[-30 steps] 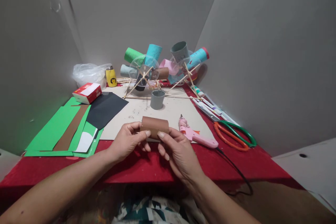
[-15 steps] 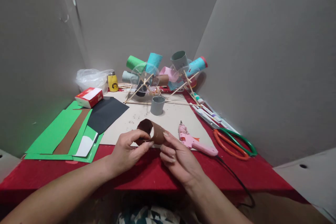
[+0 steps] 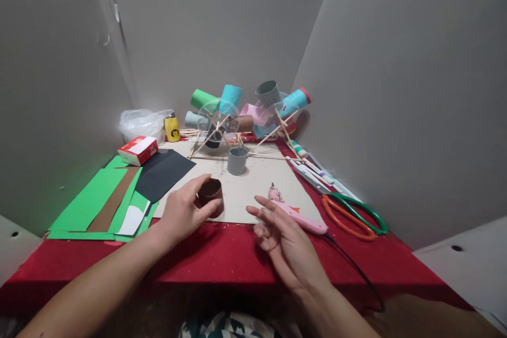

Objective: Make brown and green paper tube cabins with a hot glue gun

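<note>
The left hand (image 3: 184, 208) curls round the brown tube (image 3: 216, 195) at the near edge of the board (image 3: 257, 185), its grip set with the thumb in front and fingers behind, probably so the thin wall is steadied without being crushed. The tube is upright, mouth up; whether its base touches the board is hard to tell. The right hand (image 3: 283, 235) is relaxed, its grip parted with nothing in it, just this side of the glue gun (image 3: 303, 217). The gun lies with its nozzle facing away, which likely spares the fingers. A grey tube (image 3: 237, 162) stands alone farther back, before two stick-framed wheels (image 3: 217, 124) bearing coloured tubes. At the left, a box (image 3: 138, 154) sits on the stacked green sheets (image 3: 83, 195) and black sheet (image 3: 160, 171), perhaps just parked there. The scissors (image 3: 321, 188) lie at the right with the handles turned nearer the person, seemingly handy to reach. The tabletop (image 3: 225, 259) is covered in red, and the pale board probably shields it from drips. Plain grey walls (image 3: 222, 26) close in behind and on both sides.
</note>
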### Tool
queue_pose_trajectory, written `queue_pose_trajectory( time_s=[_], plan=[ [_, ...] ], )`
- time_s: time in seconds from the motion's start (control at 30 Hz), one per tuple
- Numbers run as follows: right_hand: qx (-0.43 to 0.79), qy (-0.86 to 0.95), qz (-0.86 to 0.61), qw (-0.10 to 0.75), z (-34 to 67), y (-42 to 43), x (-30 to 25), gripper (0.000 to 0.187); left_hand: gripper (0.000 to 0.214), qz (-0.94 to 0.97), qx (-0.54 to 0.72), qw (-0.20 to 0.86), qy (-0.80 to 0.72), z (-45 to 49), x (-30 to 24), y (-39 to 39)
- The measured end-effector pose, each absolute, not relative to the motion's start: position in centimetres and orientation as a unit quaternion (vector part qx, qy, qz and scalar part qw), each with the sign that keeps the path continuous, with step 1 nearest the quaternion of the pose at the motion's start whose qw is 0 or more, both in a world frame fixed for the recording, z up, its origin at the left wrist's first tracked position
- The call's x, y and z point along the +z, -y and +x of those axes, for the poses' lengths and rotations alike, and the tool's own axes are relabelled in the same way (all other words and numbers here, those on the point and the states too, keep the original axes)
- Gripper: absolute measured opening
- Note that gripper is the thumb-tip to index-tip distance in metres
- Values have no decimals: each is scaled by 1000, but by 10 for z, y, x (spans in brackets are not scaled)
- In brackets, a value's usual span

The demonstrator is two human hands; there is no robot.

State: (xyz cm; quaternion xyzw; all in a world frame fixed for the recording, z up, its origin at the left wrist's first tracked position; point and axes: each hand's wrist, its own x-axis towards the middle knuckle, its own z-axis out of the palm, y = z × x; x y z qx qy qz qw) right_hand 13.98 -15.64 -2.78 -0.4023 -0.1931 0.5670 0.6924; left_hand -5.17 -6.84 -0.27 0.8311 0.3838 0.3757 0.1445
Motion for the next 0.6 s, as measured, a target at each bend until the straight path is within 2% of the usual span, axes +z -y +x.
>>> queue_pose_trajectory(
  time_s=[0.17,0.27,0.33,0.4,0.53,0.6],
  plan=[
    [594,294,-336,669,138,185,-3,27,20,752,503,153,-398,-63,12,77],
    [608,377,-302,630,132,198,9,25,13,747,484,215,-402,-65,14,79],
    [584,423,-338,605,129,197,7,26,15,756,442,271,-399,-62,10,79],
    [535,446,-403,593,126,186,-3,31,17,758,405,327,-392,-58,5,78],
    [440,492,-492,568,129,157,-27,54,17,756,383,374,-377,-51,-5,73],
    [432,525,-499,538,132,148,-33,55,17,745,375,408,-371,-49,-10,72]
  ],
)
